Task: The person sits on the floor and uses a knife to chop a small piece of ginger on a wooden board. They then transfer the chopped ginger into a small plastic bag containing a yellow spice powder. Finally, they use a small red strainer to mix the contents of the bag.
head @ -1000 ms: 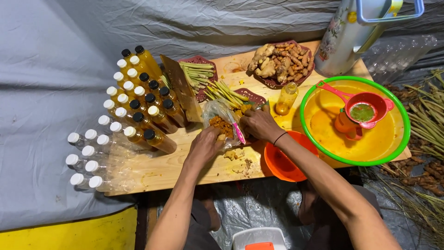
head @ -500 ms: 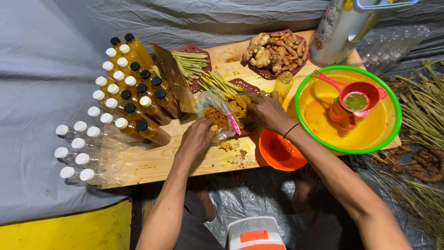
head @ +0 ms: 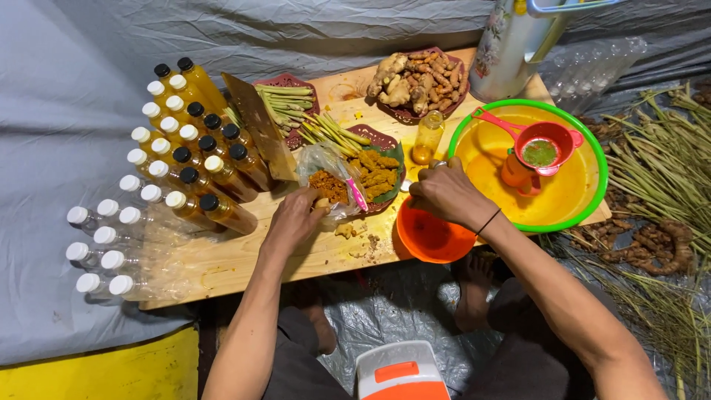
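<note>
Right hand [head: 444, 191] withdrawn (fisted), left hand [head: 295, 215] gripping bag [head: 326, 178]

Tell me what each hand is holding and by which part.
The left hand grips the clear plastic bag of orange pulp at its near edge. The right hand is closed on something small and metallic; what it is cannot be told.

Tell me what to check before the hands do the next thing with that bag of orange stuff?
1. Left hand at the clear plastic bag of orange pulp: ok.
2. Right hand closed on a small metal thing above the orange bowl: ok; what it is, cannot tell.
3. Bag kept off the filled bottles: ok.
4. Wooden board free of spills: not ok, orange crumbs beside the bag.
5. Pink strainer sits inside the yellow basin: ok.
</note>
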